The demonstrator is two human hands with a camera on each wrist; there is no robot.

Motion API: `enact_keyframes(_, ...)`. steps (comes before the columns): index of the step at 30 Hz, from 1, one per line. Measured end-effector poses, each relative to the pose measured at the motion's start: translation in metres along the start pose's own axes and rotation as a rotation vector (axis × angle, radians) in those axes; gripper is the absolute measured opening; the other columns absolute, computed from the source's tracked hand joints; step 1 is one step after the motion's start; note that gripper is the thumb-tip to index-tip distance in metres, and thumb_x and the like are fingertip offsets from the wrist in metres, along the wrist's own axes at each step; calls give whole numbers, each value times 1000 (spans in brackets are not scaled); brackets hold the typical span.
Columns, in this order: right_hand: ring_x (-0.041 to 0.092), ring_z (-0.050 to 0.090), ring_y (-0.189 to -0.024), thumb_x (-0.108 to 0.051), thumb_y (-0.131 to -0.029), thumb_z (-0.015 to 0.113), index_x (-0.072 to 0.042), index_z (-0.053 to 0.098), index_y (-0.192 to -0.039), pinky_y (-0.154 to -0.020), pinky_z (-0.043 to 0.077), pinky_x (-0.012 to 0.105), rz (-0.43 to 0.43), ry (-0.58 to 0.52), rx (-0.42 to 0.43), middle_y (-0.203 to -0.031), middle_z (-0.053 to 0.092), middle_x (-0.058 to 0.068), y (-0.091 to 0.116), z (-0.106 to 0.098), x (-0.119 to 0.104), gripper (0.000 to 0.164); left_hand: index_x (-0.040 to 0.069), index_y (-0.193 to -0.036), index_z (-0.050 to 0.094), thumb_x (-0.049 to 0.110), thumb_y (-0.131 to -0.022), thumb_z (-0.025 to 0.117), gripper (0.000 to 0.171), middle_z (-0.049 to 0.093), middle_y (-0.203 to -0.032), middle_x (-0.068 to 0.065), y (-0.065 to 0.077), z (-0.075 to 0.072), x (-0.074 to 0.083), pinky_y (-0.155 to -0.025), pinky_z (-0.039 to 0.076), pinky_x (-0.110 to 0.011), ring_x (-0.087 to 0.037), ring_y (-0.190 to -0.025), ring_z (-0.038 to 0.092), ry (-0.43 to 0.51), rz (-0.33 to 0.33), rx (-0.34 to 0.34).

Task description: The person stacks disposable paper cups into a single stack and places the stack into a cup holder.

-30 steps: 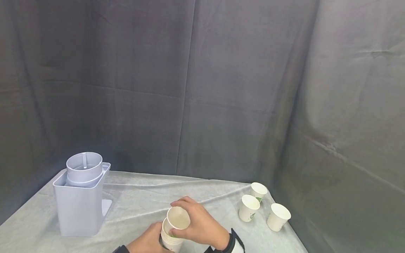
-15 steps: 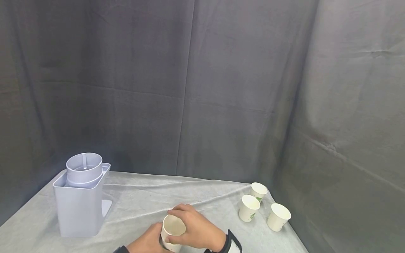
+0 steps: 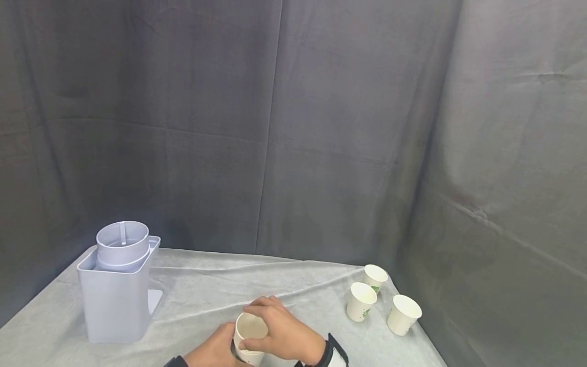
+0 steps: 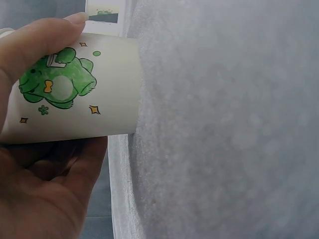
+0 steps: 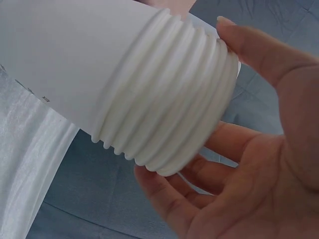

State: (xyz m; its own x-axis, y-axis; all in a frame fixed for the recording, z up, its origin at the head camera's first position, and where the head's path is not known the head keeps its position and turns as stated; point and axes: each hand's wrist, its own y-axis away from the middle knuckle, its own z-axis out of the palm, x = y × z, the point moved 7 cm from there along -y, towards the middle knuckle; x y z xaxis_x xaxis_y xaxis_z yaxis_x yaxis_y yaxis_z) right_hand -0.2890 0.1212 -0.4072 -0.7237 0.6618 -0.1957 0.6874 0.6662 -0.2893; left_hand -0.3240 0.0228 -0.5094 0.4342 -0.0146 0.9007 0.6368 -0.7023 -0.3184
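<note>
A nested stack of white paper cups stands at the near edge of the head view, its top mouth facing up. My left hand grips the lower body of the stack from the left. In the left wrist view, a green cartoon animal is printed on the outer paper cup, with the thumb across it. Around the rims from the right, my right hand holds the top of the stack between thumb and fingers. Several tightly spaced rims show in the right wrist view.
Three single paper cups stand upright on the right: a front one, a middle one and a back one. A pale lavender plastic container with a round cup-like part stands on the left. Grey curtains enclose the cloth-covered table.
The top cup, raised and tilted in my right hand a second ago, has gone down into the stack. My right hand has lowered with it; my left hand has stayed in place.
</note>
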Motion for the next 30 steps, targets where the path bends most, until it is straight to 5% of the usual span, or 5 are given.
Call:
enact_keyframes(14,9,56,-117,-43,-90,75,-9,65,-133,-99,47,25,-11,-19,-3,-124,65,-3,-1,2,4,55,7,-130,60,17,-82,84,55,70,-120,-2,0,0,0,-96,48,-22,-11,-108,66,1,-18,-6)
enact_keyframes(19,7,58,-115,-48,-97,65,-12,67,-129,-97,49,24,-30,-31,5,-122,66,-3,-2,1,7,48,10,-129,60,17,-81,84,54,71,-116,0,1,1,-1,-93,51,-23,-12,-105,68,15,-32,-6)
enact_keyframes(26,20,59,-123,-49,-101,58,-8,63,-134,-103,50,39,129,-119,37,-133,64,2,2,-20,41,53,14,-131,60,22,-77,88,61,72,-114,3,1,-1,-3,-95,49,-24,-12,-106,68,-22,-71,25)
enact_keyframes(30,27,64,-115,-41,-99,64,-6,65,-131,-96,53,45,237,-159,146,-128,67,8,12,-44,82,47,14,-130,60,21,-75,90,63,72,-114,4,1,-2,-2,-96,48,-24,-11,-107,67,-47,-59,45)
